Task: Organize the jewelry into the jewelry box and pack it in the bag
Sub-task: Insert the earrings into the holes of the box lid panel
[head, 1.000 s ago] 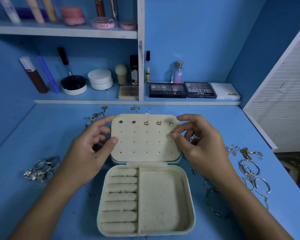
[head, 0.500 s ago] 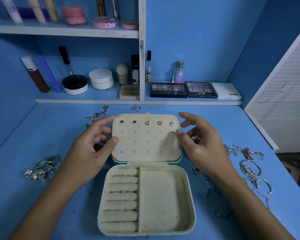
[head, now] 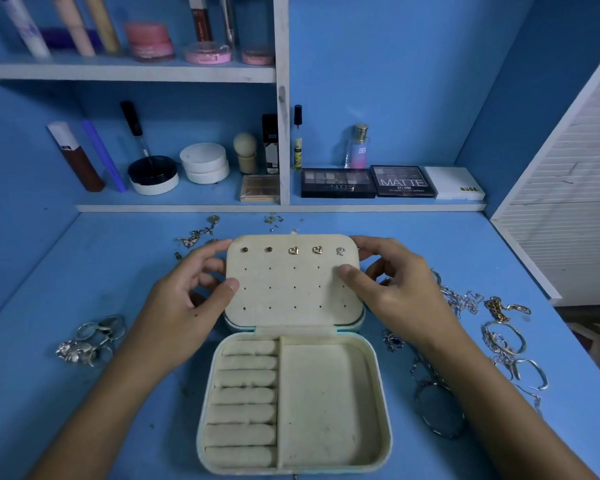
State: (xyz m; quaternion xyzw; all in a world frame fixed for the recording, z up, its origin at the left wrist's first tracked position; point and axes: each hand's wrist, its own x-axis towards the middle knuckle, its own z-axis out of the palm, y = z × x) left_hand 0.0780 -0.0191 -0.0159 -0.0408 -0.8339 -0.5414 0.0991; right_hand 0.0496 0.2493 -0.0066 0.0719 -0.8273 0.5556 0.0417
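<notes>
An open cream jewelry box [head: 383, 393] lies on the blue desk, with ring rolls on its left and an empty tray on its right. Its raised lid panel [head: 291, 292] carries two dark studs [head: 245, 250], two gold heart earrings [head: 293, 250] and a silver earring [head: 340, 251] in the top row. My left hand [head: 184, 306] pinches the panel's left edge, thumb in front and fingers behind. My right hand [head: 399, 296] holds the right edge, with its thumb pressed on the second row below the silver earring.
A pile of silver rings [head: 87, 341] lies left of the box. Bracelets and chains [head: 503, 337] spread on the right, and a blue-stone pendant [head: 392, 340] lies near the box. Loose earrings [head: 198, 233] sit behind the lid. Shelves of cosmetics [head: 336, 183] line the back.
My right hand drew back off the panel, leaving a small earring in the second row. It has now returned, with the thumb covering that spot. My left hand stayed put.
</notes>
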